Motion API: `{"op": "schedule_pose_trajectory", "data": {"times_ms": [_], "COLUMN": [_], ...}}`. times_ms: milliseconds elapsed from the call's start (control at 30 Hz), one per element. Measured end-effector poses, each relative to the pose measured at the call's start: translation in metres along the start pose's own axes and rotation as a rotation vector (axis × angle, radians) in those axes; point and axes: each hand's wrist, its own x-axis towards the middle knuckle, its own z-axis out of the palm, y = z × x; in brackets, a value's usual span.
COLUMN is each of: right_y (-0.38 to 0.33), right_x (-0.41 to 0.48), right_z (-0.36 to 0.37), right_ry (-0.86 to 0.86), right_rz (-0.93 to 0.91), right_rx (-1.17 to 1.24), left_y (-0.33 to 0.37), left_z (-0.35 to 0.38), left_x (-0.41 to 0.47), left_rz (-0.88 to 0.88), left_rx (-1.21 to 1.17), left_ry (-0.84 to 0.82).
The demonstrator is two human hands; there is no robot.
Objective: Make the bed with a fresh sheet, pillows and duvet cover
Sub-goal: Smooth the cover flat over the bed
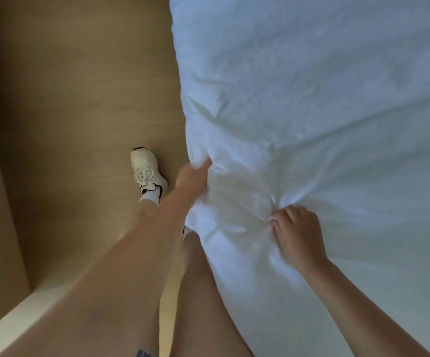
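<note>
The white duvet (311,119) is gripped at the bed's (265,320) edge by the left hand (192,174); a fold is pinched by the right hand's (298,237) curled fingers (282,218).

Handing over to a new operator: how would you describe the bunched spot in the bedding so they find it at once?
The white duvet fills the right of the view, beside the wooden floor. Near its floor-side edge, the right hand pinches a pucker of cloth. Creases fan out from it like a star; the left hand grips only the edge.
</note>
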Motion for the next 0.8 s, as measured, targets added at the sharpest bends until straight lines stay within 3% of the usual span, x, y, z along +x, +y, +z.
{"op": "schedule_pose_trajectory", "data": {"times_ms": [133,200,300,400,500,567,667,800], "right_y": [0.004,0.004,0.005,0.009,0.007,-0.003,-0.022,-0.047], "right_x": [-0.007,-0.017,-0.033,-0.062,-0.077,-0.083,-0.099,-0.148], "right_z": [-0.010,-0.022,-0.040,-0.035,-0.018,-0.005,0.006,0.021], "right_ry": [0.116,0.170,0.119,-0.129,-0.299,-0.223,-0.015,0.001], "right_rz": [-0.055,-0.051,0.155,0.297,0.346,0.359,0.430,0.368], "right_rx": [0.029,0.116,0.220,0.190,0.164,0.202,0.304,0.281], "left_y": [-0.030,-0.040,-0.045,-0.060,-0.073,-0.081,-0.098,-0.143], "left_z": [0.028,0.032,0.036,0.048,0.061,0.063,0.057,0.081], "left_x": [-0.017,-0.027,-0.043,-0.059,-0.076,-0.077,-0.075,-0.108], "left_rz": [-0.152,-0.154,-0.044,0.090,0.037,-0.025,0.025,-0.030], "left_rx": [-0.604,-0.722,-0.659,-0.610,-0.583,-0.628,-0.742,-0.726], "left_ry": [-0.287,-0.336,-0.371,-0.365,-0.386,-0.437,-0.582,-0.686]}}
